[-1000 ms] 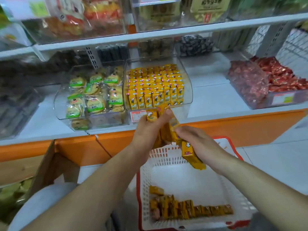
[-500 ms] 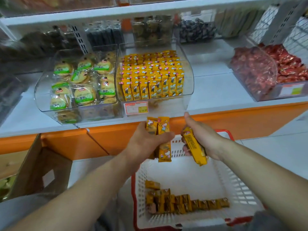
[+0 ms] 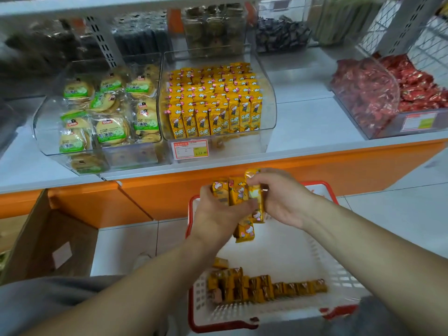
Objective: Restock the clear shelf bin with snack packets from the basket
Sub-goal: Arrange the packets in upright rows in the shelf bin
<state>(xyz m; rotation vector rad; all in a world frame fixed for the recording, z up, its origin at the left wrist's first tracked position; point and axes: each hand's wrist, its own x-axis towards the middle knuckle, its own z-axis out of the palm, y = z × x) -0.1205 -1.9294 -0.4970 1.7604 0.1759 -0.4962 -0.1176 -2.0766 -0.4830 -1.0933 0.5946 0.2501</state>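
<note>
gripping a bunch of glossy yellow snack packets, left hand and right hand both curled round them above the white slotted basket.

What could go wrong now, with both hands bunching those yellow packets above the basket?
One packet hangs low out of the bundle between the left hand and right hand; it might slip, probably back into the basket. The clear bin already holds tight upright rows, so pushing the bundle in could knock some over.

White shelving with an orange base stands on pale floor tiles beside a cardboard box.
</note>
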